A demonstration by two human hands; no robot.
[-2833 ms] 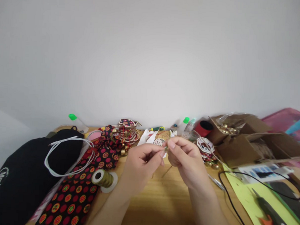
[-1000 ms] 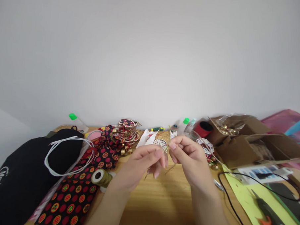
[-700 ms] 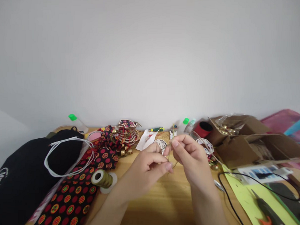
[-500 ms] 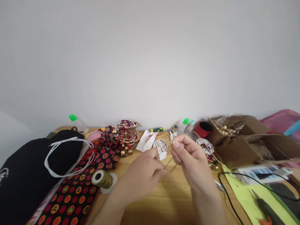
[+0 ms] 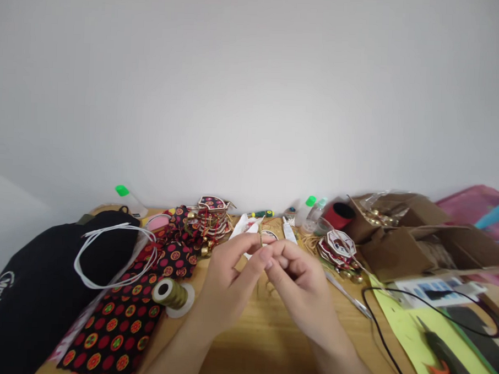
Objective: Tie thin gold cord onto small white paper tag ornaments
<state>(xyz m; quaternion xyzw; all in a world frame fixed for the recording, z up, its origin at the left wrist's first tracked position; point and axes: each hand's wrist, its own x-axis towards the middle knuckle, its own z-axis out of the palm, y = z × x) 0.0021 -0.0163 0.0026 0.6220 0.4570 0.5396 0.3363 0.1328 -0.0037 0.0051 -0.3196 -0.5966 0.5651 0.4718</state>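
Note:
My left hand and my right hand meet fingertip to fingertip above the middle of the wooden table. Both are closed in a pinch on a thin olive-brown cord, which shows as a small upright bit above the fingers. Most of the cord between the fingertips is hidden. Behind the hands lies a round white printed piece, mostly covered by them. White paper lies beside it. A spool of olive cord stands left of my left hand.
Patterned black-and-red cloth, a black bag and coiled white tubing lie left. Right are tweezers, bell-hung ornaments, cardboard boxes and a glue gun on yellow paper. A black cable curves across.
My hands were apart with the cord stretched between them. They have come together, my left hand turning upward and my right moving left, and the tweezers and ornaments are now uncovered.

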